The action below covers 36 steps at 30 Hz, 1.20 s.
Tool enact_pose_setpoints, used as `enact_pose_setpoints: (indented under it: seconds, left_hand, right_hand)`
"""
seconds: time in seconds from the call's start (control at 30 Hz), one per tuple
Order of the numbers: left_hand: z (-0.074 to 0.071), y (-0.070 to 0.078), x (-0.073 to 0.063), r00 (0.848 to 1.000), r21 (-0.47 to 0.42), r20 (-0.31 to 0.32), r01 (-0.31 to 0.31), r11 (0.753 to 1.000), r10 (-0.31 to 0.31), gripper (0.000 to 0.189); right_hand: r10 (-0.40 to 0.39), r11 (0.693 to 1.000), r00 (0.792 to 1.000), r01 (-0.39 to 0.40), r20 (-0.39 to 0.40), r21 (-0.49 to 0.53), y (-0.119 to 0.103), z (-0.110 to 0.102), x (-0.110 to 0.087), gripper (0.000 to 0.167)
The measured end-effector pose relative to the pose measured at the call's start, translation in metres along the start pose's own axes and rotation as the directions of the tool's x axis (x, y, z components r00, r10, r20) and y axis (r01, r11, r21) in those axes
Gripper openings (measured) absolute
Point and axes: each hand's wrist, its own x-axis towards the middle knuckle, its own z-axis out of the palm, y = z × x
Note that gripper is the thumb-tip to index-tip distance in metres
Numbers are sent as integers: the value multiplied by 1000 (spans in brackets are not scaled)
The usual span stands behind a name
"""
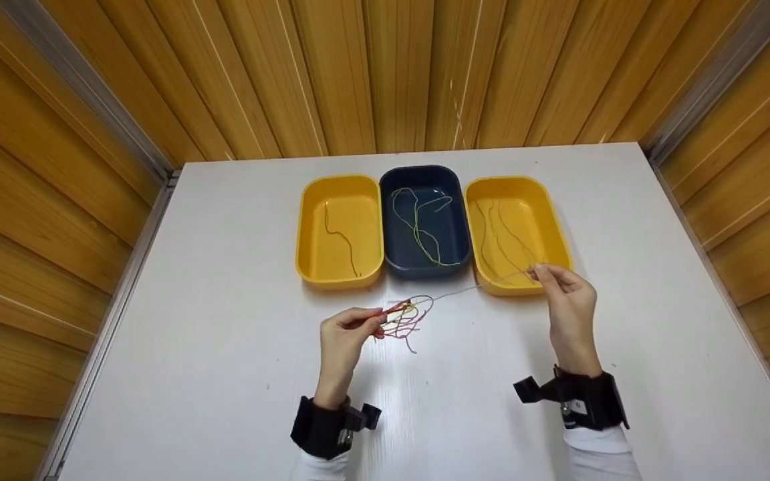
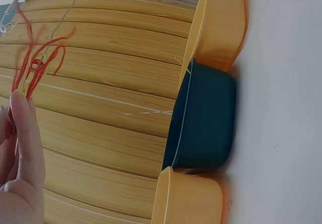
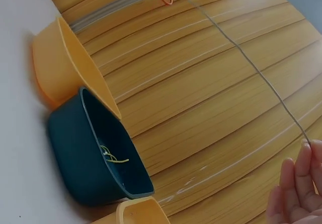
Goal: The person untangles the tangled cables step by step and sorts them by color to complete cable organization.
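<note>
My left hand [image 1: 345,337] pinches a tangled bundle of red strings [image 2: 34,78] between thumb and fingers, with some yellow strands mixed in. Loose red loops stick out beyond the fingertips. From this bundle a thin grey string [image 3: 259,73] runs, drawn out nearly straight, to my right hand [image 1: 571,307], which pinches its far end between thumb and forefinger. The right hand is above the near edge of the right yellow container [image 1: 557,230]. Inside that one lie several thin, dull-coloured strings [image 1: 509,232].
The dark blue container [image 1: 425,272] in the middle holds yellow-green string [image 1: 416,224]. A single dark brownish string [image 1: 341,234] lies in the left yellow container [image 1: 303,230]. All three stand side by side on a white table [image 1: 238,300], before a wood-panelled wall [image 1: 338,73].
</note>
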Motion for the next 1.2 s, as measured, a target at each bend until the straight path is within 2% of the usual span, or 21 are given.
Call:
enact_pose_setpoints:
  seconds: [0.2, 0.33, 0.47, 0.6, 0.73, 0.87, 1.07, 1.2]
  left_hand:
    - [2, 1, 0, 1000, 12, 20, 22, 1000, -22, 20]
    - [0, -1, 1, 1000, 16, 3, 26, 1000, -26, 20]
    - [-12, -1, 1, 997, 1, -67, 30, 1000, -30, 21]
    - [-25, 1, 1, 990, -5, -139, 34, 999, -34, 21]
    - [-30, 1, 1, 987, -10, -153, 38, 999, -39, 21]
    - [-33, -2, 1, 980, -10, -190, 50, 999, -51, 21]
    - [-37, -5, 0, 974, -21, -215, 69, 997, -72, 23]
    - [-39, -5, 0, 974, -30, -218, 64, 998, -69, 23]
  right_hand:
    - [-23, 999, 1000, 24, -9, 47, -3, -4, 6, 32]
    - [-48, 988, 999, 50, -21, 147, -6, -8, 11, 28]
    - [-54, 964, 998, 63, -42, 259, -11, -17, 17, 24]
    - [-41, 957, 999, 49, -32, 287, -16, -27, 20, 20]
    - [-8, 960, 1000, 11, -12, 280, -18, -30, 21, 18]
    - [8, 966, 999, 4, -43, 258, -18, -30, 22, 16]
    - [-42, 966, 994, 68, -106, 250, -16, -39, 27, 10]
    - [-104, 983, 983, 125, -153, 136, -11, -48, 32, 12]
